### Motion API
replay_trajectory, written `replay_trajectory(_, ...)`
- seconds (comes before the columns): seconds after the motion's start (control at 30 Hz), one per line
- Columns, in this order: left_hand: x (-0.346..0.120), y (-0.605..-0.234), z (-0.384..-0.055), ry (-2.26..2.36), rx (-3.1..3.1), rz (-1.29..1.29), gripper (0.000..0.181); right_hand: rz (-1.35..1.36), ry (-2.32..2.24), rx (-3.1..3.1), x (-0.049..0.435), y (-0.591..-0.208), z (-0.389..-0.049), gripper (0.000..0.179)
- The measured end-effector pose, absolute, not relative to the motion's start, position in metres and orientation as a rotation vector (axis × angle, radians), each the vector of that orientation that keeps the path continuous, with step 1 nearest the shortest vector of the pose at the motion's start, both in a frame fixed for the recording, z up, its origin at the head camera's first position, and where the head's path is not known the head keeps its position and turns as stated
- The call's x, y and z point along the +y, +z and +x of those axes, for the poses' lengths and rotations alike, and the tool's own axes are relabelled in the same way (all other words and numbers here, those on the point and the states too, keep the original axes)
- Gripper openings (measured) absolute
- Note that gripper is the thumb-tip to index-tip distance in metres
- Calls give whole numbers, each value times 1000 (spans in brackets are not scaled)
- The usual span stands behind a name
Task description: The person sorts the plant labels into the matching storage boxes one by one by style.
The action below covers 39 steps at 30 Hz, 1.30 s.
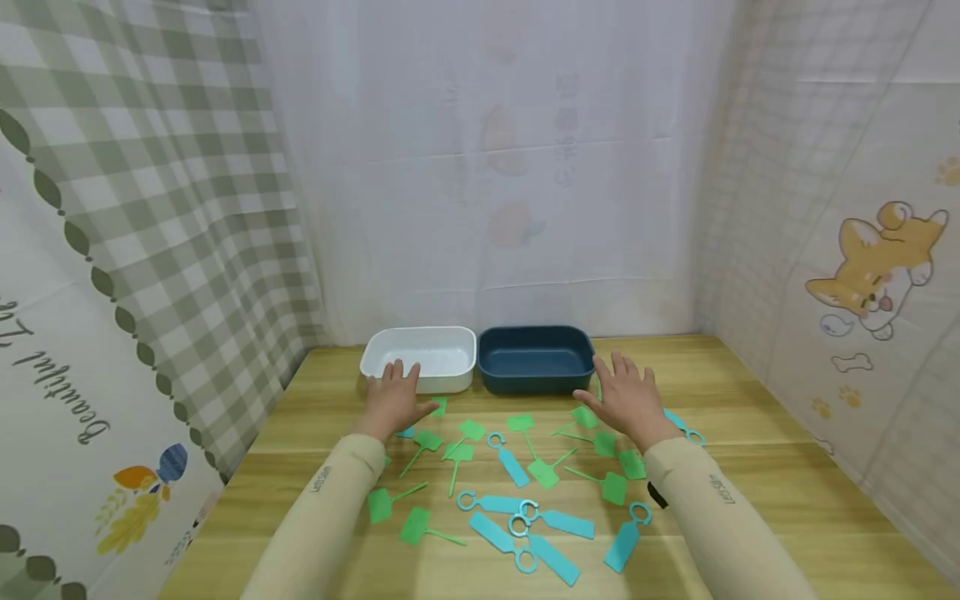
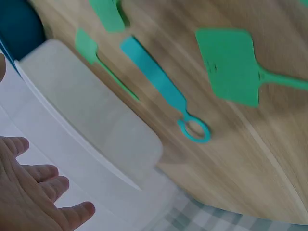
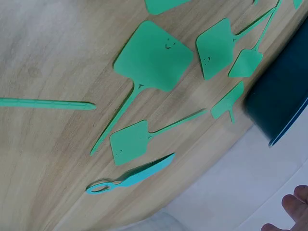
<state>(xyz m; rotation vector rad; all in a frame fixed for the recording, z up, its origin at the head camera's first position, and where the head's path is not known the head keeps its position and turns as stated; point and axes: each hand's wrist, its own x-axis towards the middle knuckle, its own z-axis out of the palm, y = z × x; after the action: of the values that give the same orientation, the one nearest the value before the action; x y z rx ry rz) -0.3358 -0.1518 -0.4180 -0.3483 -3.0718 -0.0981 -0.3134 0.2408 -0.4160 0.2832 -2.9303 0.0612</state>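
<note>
My left hand (image 1: 392, 404) hangs with fingers spread at the front of the white bin (image 1: 420, 386), holding nothing. Level with it, my right hand (image 1: 626, 404) is spread beside the right front corner of the dark blue bin (image 1: 537, 387), also with nothing in it. Between and below the hands lie several green plant labels (image 1: 543, 474) with square heads and thin stems. Several flat blue tags (image 1: 567, 523) with ring ends lie closer to the front. In the left wrist view a blue tag (image 2: 156, 74) rests just outside the white bin.
The two bins stand side by side at the back of the wooden table (image 1: 757, 500). A white curtain (image 1: 495, 167) hangs behind them, with a checked cloth (image 1: 180, 150) at the left and a printed cloth (image 1: 862, 275) at the right. A small black object (image 1: 657, 496) shows by the right sleeve.
</note>
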Motion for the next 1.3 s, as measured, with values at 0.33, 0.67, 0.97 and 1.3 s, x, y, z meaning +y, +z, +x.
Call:
replay_trajectory(0.33, -192, -415, -354, -489, -3100, -104, 81, 264, 58, -2928, 251, -417, -312, 77)
replay_trajectory(0.67, -217, -414, -365, -569, -3112, 1, 80, 304, 17, -2892, 254, -421, -312, 72)
replay_trajectory(0.97, -222, -420, -370, -607, -3119, -10, 79, 418, -50, -2905, 242, -427, -315, 64)
replay_trajectory(1.3, -216, -423, -371, -613, -3144, 9, 81, 557, -104, -2956, 206, -432, -315, 52)
